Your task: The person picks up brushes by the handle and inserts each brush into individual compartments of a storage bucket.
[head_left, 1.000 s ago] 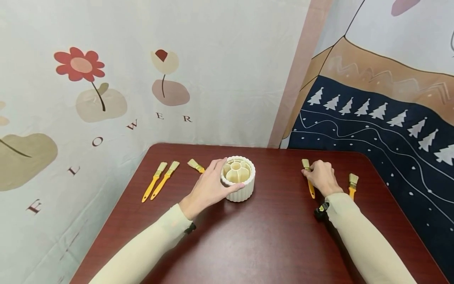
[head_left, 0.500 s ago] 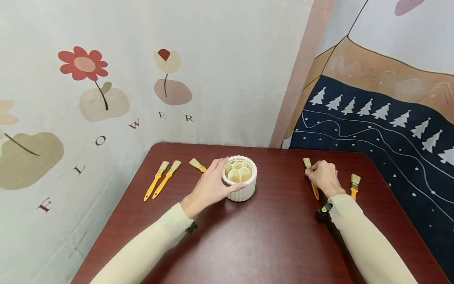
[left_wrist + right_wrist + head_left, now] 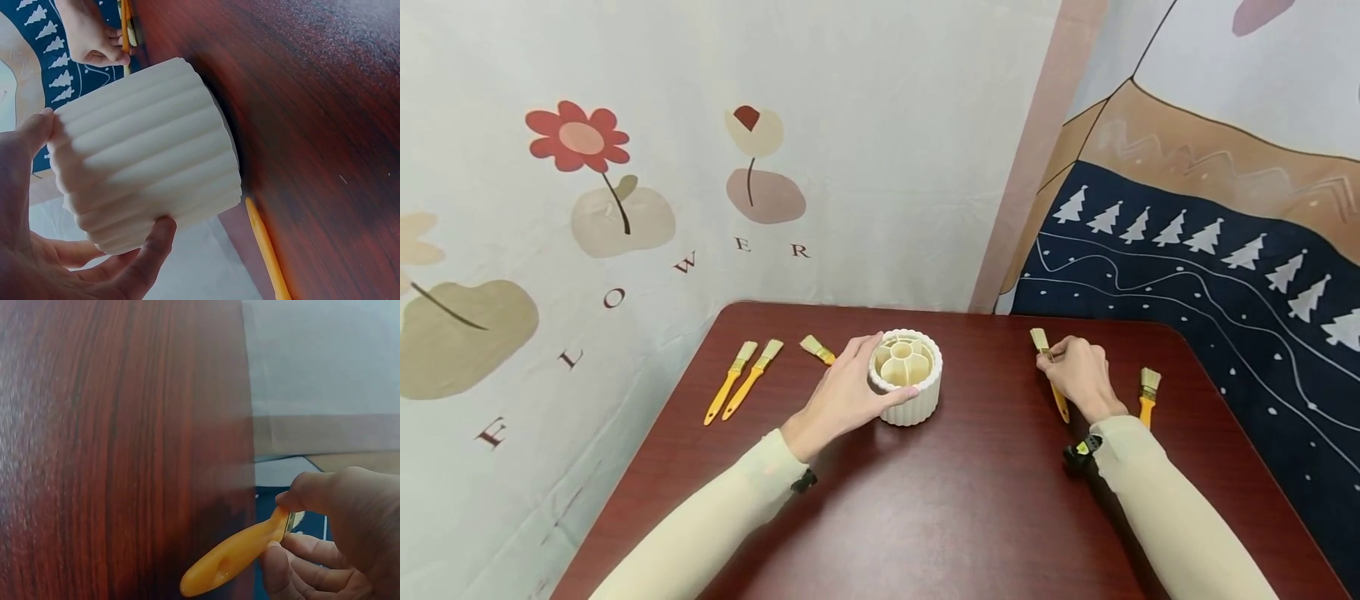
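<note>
A white round brush holder point(image 3: 917, 407) with fluted sides stands near the table's middle, its top divided into petal-shaped compartments around a central ring. My left hand point(image 3: 838, 396) grips it from the left, thumb at the front. The left wrist view shows the fingers against the ribbed wall point(image 3: 150, 156). Over at the right, my right hand point(image 3: 1084, 379) pinches a paintbrush point(image 3: 1059, 403) by thumb and fingers near its metal band. Its bristles point away and its yellow handle point(image 3: 231, 556) slants towards me, as the right wrist view shows; the hand covers part of the band.
Two paintbrushes point(image 3: 722, 396) point(image 3: 752, 379) lie side by side at the left. Another brush point(image 3: 816, 348) lies partly behind the left hand. At the right, one more brush point(image 3: 1147, 392) is partly covered by the right sleeve. Printed cloths point(image 3: 880, 150) hang behind the dark red table point(image 3: 955, 517).
The paintbrush in my right hand has tilted, its bristle end swinging slightly left. My left hand and the holder stay in place. The head view has shifted a little.
</note>
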Available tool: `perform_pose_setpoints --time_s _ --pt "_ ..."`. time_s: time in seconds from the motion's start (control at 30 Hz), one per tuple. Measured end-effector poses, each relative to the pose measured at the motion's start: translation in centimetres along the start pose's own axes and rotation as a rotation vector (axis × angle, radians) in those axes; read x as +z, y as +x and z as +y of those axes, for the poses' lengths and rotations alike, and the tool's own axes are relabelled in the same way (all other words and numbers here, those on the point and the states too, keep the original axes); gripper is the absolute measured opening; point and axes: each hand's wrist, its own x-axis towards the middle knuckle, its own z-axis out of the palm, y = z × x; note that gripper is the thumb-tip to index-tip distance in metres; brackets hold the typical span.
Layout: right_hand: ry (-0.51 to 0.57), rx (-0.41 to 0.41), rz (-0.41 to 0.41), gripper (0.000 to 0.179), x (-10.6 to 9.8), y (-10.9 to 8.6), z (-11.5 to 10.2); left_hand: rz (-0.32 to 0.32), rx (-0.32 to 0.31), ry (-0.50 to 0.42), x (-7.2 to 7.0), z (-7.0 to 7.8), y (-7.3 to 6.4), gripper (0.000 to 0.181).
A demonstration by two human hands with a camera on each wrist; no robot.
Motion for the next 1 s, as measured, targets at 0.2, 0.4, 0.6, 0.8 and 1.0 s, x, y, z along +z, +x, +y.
perform_pose_setpoints --time_s 0.2,0.4,0.6,0.8,1.0 --pt "0.018 0.006 0.024 0.036 -0.2 -0.2 -1.1 -0.005 -0.007 -0.006 -0.1 -0.3 0.1 0.116" --pt "0.053 0.016 0.017 0.043 -0.6 -0.5 -2.1 -0.007 -0.008 -0.007 0.0 -0.4 0.1 0.115" --pt "0.09 0.003 0.013 0.042 -1.0 -1.1 -2.7 -0.017 -0.015 -0.013 0.0 -0.3 0.0 0.115" --pt "0.119 -0.014 0.026 0.041 -1.4 -1.4 -3.5 -0.02 -0.008 -0.015 0.0 -0.4 0.1 0.115" --pt "0.139 -0.03 0.044 0.041 -1.7 -1.8 -4.3 -0.018 0.005 -0.018 0.0 -0.5 0.3 0.114"
